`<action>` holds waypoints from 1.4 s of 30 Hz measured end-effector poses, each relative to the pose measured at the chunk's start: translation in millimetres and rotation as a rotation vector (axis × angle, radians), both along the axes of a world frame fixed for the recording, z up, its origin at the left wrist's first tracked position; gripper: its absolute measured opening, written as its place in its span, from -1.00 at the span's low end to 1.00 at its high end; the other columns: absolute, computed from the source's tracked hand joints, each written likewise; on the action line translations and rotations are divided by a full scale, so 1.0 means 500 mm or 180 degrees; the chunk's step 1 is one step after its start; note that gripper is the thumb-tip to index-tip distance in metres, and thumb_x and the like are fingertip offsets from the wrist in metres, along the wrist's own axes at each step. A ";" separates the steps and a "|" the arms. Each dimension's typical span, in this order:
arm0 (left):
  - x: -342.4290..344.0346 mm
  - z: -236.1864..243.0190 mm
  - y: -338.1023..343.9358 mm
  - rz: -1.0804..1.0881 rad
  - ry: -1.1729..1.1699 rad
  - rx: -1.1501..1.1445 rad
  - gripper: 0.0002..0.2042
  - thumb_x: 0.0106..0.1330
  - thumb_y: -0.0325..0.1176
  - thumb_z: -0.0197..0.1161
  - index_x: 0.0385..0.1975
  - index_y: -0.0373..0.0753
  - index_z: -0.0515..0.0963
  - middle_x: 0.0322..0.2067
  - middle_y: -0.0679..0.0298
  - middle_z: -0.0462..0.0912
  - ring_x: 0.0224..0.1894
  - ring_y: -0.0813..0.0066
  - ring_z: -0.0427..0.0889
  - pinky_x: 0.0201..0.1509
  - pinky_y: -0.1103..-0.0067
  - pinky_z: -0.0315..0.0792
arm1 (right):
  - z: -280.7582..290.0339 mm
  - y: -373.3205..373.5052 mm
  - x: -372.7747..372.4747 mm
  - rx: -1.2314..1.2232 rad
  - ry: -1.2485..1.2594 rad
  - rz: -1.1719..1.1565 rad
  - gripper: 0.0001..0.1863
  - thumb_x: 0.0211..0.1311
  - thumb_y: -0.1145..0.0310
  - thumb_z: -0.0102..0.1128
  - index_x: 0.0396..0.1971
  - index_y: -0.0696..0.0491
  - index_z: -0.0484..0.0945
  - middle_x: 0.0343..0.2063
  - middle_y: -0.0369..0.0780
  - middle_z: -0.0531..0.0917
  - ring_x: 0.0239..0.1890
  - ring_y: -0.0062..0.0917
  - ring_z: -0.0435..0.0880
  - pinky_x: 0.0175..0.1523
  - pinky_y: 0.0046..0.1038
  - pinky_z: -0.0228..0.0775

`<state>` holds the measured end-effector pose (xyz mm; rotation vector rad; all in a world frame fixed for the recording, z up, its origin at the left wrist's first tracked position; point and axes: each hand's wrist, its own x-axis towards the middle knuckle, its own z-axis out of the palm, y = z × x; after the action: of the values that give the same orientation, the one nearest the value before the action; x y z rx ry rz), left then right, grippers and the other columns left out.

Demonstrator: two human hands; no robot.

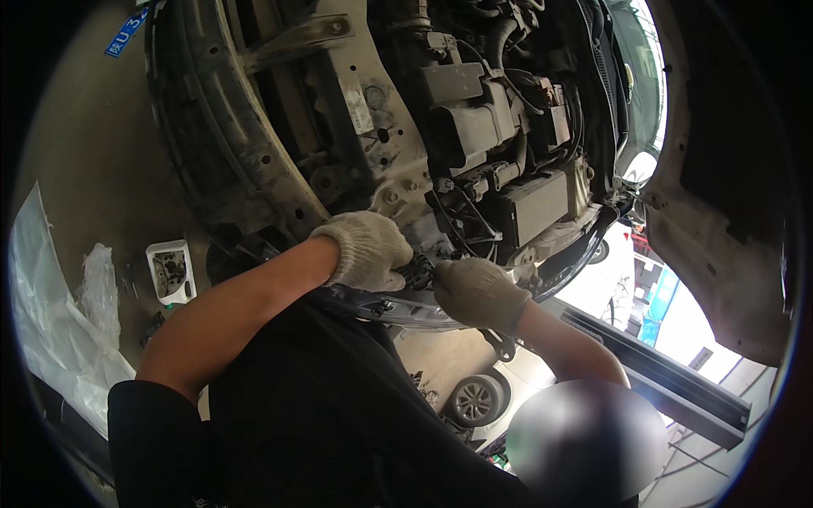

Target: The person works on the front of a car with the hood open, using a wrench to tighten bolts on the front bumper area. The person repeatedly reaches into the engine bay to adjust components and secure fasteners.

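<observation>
Both my hands wear pale knitted work gloves and meet at the front corner of a car's engine bay. My left hand (364, 251) curls at the corner of the metal front panel (373, 127), its fingers and thumb around a small dark part (418, 274) that I cannot name. From the other side, my right hand (481, 292) has its fingers bent together against the same spot; what they grip is hidden. Just below the hands runs the glossy edge of a headlight (411, 314). A dark box-shaped battery or cover (533, 207) sits beyond my right hand.
A grey air duct (474, 131) and hoses fill the bay. The raised bonnet (703, 271) stands at right. On the floor at left lie a white tray (187, 292) of small parts and plastic sheeting (59, 313). A wheel (474, 400) shows below; a blurred patch covers my upper right arm.
</observation>
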<state>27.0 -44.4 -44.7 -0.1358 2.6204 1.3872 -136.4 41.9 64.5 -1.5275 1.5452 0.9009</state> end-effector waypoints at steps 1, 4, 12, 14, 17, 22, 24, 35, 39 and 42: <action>0.000 -0.001 0.000 0.0020 0.0034 0.0001 -0.62 0.29 -0.03 0.19 -0.38 -0.28 0.68 -0.43 0.04 0.70 -0.23 0.08 0.72 -0.05 0.25 0.57 | -0.003 0.006 -0.005 0.0001 -0.0075 -0.0004 -0.73 0.29 0.30 0.00 -0.43 0.22 0.52 -0.62 0.02 0.60 -0.46 -0.04 0.66 -0.22 -0.05 0.51; -0.001 -0.002 0.001 0.0000 -0.0058 0.0060 -0.62 0.29 -0.03 0.19 -0.34 -0.28 0.69 -0.42 0.04 0.71 -0.22 0.09 0.72 -0.05 0.25 0.57 | -0.007 0.007 -0.005 0.0160 -0.0117 -0.0144 -0.71 0.30 0.29 0.00 -0.43 0.23 0.55 -0.60 0.01 0.61 -0.44 -0.06 0.67 -0.19 -0.07 0.51; -0.005 0.001 -0.002 -0.0123 -0.0244 0.0045 -0.62 0.33 -0.02 0.16 -0.27 -0.24 0.70 -0.39 0.06 0.72 -0.21 0.10 0.73 -0.01 0.26 0.58 | 0.009 -0.016 0.005 0.0435 -0.0487 -0.0880 -0.66 0.30 0.22 0.04 -0.25 0.20 0.64 -0.44 -0.03 0.68 -0.33 -0.26 0.71 -0.13 -0.27 0.54; -0.006 0.002 -0.002 -0.0130 -0.0228 0.0028 -0.62 0.33 -0.01 0.16 -0.27 -0.24 0.70 -0.39 0.06 0.72 -0.20 0.10 0.73 -0.01 0.26 0.58 | 0.009 -0.024 0.007 0.0641 -0.0443 -0.1235 -0.65 0.30 0.21 0.04 -0.22 0.20 0.64 -0.43 -0.05 0.68 -0.33 -0.30 0.71 -0.12 -0.29 0.54; -0.004 0.006 -0.004 -0.0147 -0.0213 0.0028 -0.63 0.33 -0.02 0.17 -0.28 -0.24 0.70 -0.38 0.07 0.72 -0.19 0.11 0.73 0.00 0.27 0.58 | -0.007 -0.014 -0.012 0.0695 -0.0556 -0.1193 -0.63 0.30 0.21 0.04 -0.20 0.22 0.63 -0.43 -0.07 0.68 -0.34 -0.32 0.70 -0.13 -0.30 0.54; -0.003 0.007 -0.005 -0.0165 -0.0257 0.0048 -0.63 0.31 -0.03 0.19 -0.30 -0.25 0.69 -0.36 0.07 0.72 -0.16 0.14 0.72 0.01 0.28 0.57 | -0.012 -0.018 0.001 0.0626 -0.0450 -0.0314 -0.65 0.30 0.26 -0.01 -0.24 0.25 0.61 -0.42 0.00 0.68 -0.31 -0.23 0.72 -0.13 -0.26 0.56; -0.002 -0.004 0.003 -0.0054 -0.0178 0.0083 -0.63 0.31 -0.03 0.19 -0.30 -0.25 0.69 -0.37 0.07 0.71 -0.16 0.14 0.72 0.02 0.28 0.56 | -0.012 -0.019 0.010 0.0644 -0.0284 0.0092 -0.68 0.28 0.30 -0.03 -0.27 0.25 0.60 -0.42 0.02 0.69 -0.29 -0.19 0.73 -0.13 -0.22 0.57; -0.003 -0.020 0.011 0.0111 0.0084 0.0022 -0.65 0.31 -0.08 0.16 -0.33 -0.24 0.72 -0.44 0.08 0.71 -0.25 0.12 0.74 -0.07 0.26 0.62 | 0.008 -0.035 0.062 0.0543 0.0528 0.1434 -0.84 0.24 0.39 0.05 -0.28 0.14 0.55 -0.55 -0.10 0.66 -0.45 -0.19 0.74 -0.36 -0.14 0.56; -0.001 -0.014 0.010 0.0077 0.0111 0.0001 -0.64 0.31 -0.07 0.15 -0.32 -0.25 0.71 -0.45 0.07 0.71 -0.27 0.10 0.74 -0.10 0.24 0.62 | 0.002 -0.039 0.057 0.0523 0.0630 0.1662 -0.85 0.28 0.39 0.05 -0.28 0.12 0.55 -0.59 -0.15 0.64 -0.47 -0.24 0.74 -0.40 -0.19 0.55; 0.002 -0.013 0.007 0.0075 0.0113 0.0009 -0.64 0.30 -0.06 0.15 -0.34 -0.26 0.71 -0.46 0.07 0.70 -0.28 0.09 0.74 -0.12 0.23 0.62 | 0.010 -0.043 0.047 0.0474 0.0568 0.1583 -0.82 0.32 0.37 0.01 -0.25 0.13 0.55 -0.60 -0.17 0.63 -0.45 -0.24 0.75 -0.35 -0.20 0.57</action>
<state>27.8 -40.8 -51.3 -0.1434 2.6537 1.4137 -112.8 20.3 69.8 -1.7926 1.1950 1.4312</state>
